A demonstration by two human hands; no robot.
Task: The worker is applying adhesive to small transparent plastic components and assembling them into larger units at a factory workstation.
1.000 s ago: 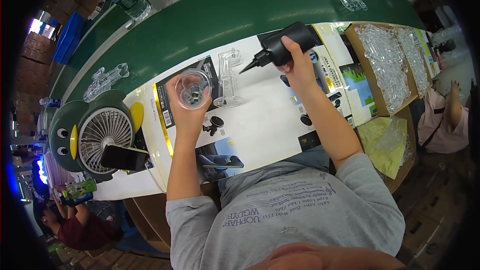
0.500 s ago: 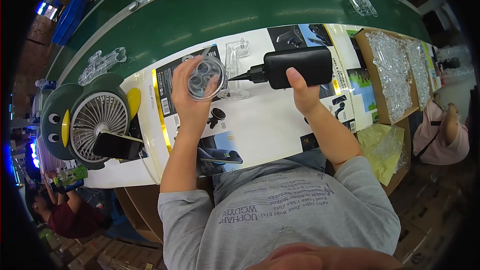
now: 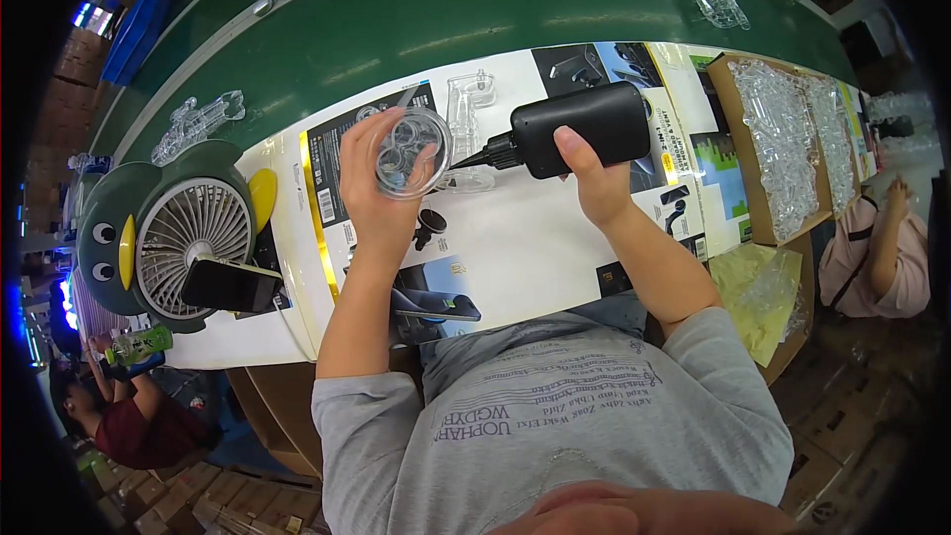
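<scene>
My left hand [image 3: 374, 200] is closed around a round clear plastic part [image 3: 416, 144] with ring shapes inside it. Wrapped by my right hand [image 3: 594, 173] is a black squeeze bottle [image 3: 584, 126], tipped on its side. Its long pointed black nozzle [image 3: 475, 159] reaches left to the right rim of the clear part; whether the tip touches it I cannot tell. Behind the nozzle, a clear plastic piece [image 3: 464, 109] with a round base lies on the white printed sheet [image 3: 505, 248].
A cardboard box [image 3: 758, 208] of clear plastic pieces stands at the right. At the left are a green animal-shaped fan [image 3: 193, 238] and a phone [image 3: 230, 285]. More clear pieces [image 3: 198, 124] lie on the green surface [image 3: 446, 5]. Two other people [image 3: 882, 258] are at the edges.
The bottle has shifted slightly left and tilted, its nozzle tip now lower along the clear part's rim. Both hands keep their holds.
</scene>
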